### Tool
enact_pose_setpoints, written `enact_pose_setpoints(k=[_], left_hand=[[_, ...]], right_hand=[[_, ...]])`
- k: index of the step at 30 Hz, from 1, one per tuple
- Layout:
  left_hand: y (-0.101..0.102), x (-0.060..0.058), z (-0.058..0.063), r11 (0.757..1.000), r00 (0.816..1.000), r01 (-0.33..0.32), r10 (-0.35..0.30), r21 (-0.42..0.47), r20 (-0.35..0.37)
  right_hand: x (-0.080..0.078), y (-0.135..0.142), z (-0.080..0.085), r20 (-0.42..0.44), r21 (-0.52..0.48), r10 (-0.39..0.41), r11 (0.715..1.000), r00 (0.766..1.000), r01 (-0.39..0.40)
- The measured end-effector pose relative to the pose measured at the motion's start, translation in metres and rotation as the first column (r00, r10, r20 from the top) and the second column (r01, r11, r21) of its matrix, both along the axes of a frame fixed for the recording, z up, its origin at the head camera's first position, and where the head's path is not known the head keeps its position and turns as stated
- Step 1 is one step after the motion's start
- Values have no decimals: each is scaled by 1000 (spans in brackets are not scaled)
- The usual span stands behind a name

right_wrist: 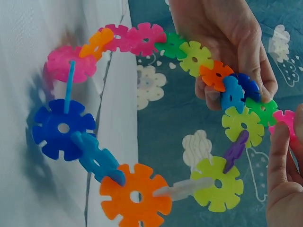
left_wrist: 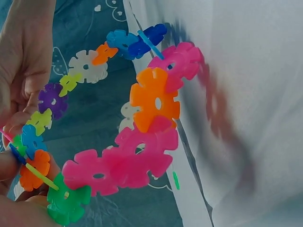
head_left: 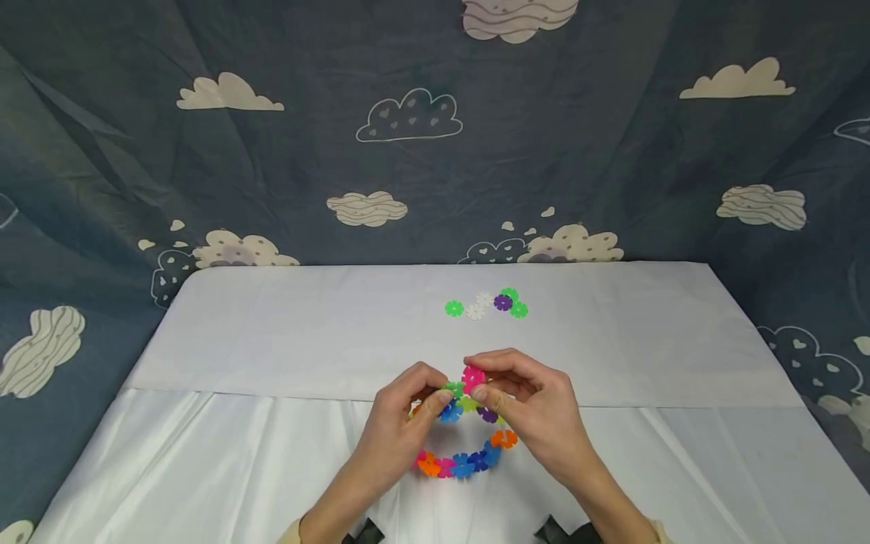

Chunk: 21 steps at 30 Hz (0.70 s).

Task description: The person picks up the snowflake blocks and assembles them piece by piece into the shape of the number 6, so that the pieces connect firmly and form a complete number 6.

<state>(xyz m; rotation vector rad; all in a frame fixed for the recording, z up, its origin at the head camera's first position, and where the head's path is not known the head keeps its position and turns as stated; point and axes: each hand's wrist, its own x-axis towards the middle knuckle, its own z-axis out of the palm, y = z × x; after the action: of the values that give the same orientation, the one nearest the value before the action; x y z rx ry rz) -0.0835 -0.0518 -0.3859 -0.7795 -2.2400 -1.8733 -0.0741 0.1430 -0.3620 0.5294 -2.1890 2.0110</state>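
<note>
- At the near edge, a pale sleeve [head_left: 291,533] shows at the left wrist, and another [head_left: 659,531] at the right.
- Between the forearms, two black objects [head_left: 367,533] poke into sight, cut off too much for me to say what they are.
- Next comes a loop [head_left: 463,465] of flower-shaped plastic discs, near the middle of the table and between the two hands. Its near side runs pink, orange and blue; whether that part touches the cloth, I can't tell. The wrist views show yellow, purple, white and green discs in it too.
- On the left, the left hand [head_left: 394,415] has its fingers bent and its thumb closed in, pinching a green disc [head_left: 454,389] at the loop's far side.
- On the right, the right hand [head_left: 544,404] pinches a bright pink disc [head_left: 473,379] between thumb and fingers.
- That pink one meets the green one, sticking outward from the loop; I can't make out how deep the slots sit.
- Well beyond the hands, loose discs lie on the white cloth [head_left: 272,332]: a lone green one [head_left: 454,308] to the left, two white ones [head_left: 476,311], then a purple one [head_left: 503,302] touching two more greens [head_left: 519,310] on the right.
- Farthest off hangs a dark curtain [head_left: 313,166] printed with cream clouds [head_left: 367,208].
</note>
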Motion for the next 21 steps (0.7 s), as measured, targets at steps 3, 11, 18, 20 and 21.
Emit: enact_pose_setpoints(k=[3, 11, 18, 20, 21], left_hand=[[-1, -2, -1, 1000, 1000, 4, -4, 15, -19], [-1, -2, -2, 999, 1000, 3, -4, 53, 21], [-2, -6, 0, 999, 991, -13, 17, -31, 133], [-3, -7, 0, 997, 984, -11, 25, -79, 177], [-3, -8, 0, 995, 981, -10, 29, -100, 189]], right_hand=[[-1, -1, -3, -1, -34, 17, 999, 1000, -17], [-2, -1, -6, -3, -16, 8, 1000, 1000, -8], [-6, 1, -8, -12, 38, 3, 999, 1000, -2], [-8, 2, -10, -1, 85, -9, 996, 1000, 9], [-8, 2, -11, 3, 117, -17, 993, 1000, 17]])
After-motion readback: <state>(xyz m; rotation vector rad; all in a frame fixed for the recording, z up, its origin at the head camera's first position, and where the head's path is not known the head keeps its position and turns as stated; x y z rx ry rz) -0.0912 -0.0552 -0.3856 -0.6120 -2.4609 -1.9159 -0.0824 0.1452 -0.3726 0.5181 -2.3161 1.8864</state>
